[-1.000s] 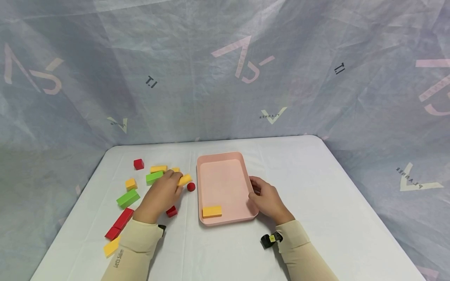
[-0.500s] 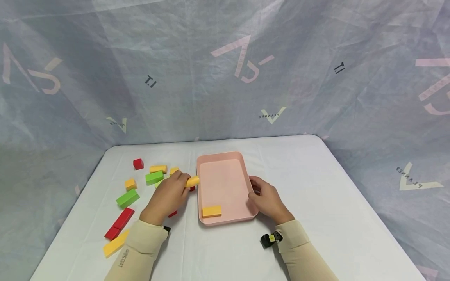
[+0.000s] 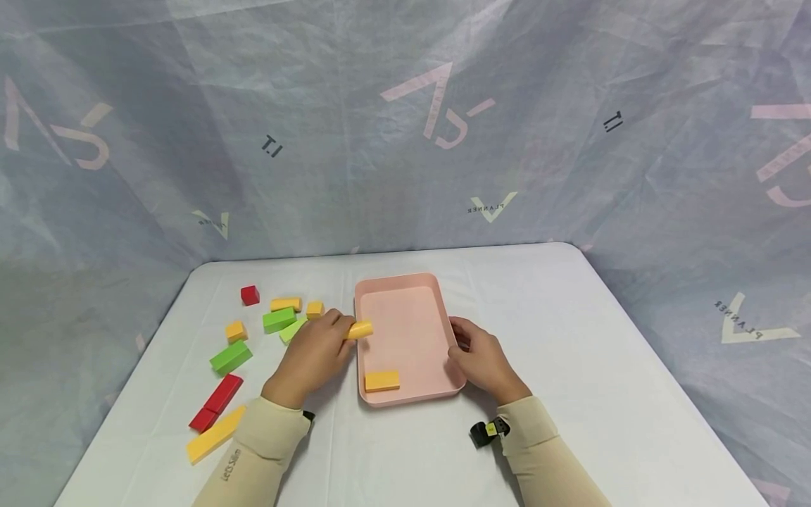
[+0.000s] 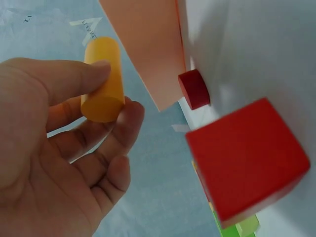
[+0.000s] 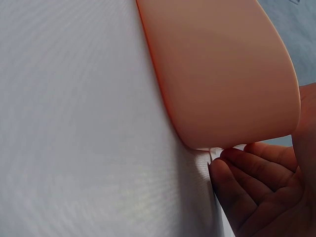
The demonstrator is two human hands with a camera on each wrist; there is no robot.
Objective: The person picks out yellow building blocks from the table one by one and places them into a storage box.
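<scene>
My left hand (image 3: pixel 315 358) pinches a yellow cylinder block (image 3: pixel 362 329) between thumb and fingers, the block's far end reaching over the left rim of a pink tray (image 3: pixel 408 327). In the left wrist view the cylinder (image 4: pixel 103 81) tilts slightly, above the table. Beneath that hand lie a short red cylinder (image 4: pixel 194 89) by the tray wall and a red block (image 4: pixel 249 160); the head view hides both. A yellow rectangular block (image 3: pixel 382 382) lies in the tray's near left corner. My right hand (image 3: pixel 486 360) grips the tray's right edge, thumb at the rim and fingers outside.
Left of the tray lie a red cube (image 3: pixel 250 296), a yellow cylinder (image 3: pixel 286 305), yellow cubes (image 3: pixel 236 332), green blocks (image 3: pixel 231 358), red blocks (image 3: pixel 223 394) and a long yellow block (image 3: pixel 216 435). White cloth (image 3: pixel 570 394) covers the table; a grey curtain (image 3: pixel 355 141) hangs behind.
My left hand has carried the yellow cylinder rightward, from beside the tray to over its left rim. The right hand and tray stay where they were.
</scene>
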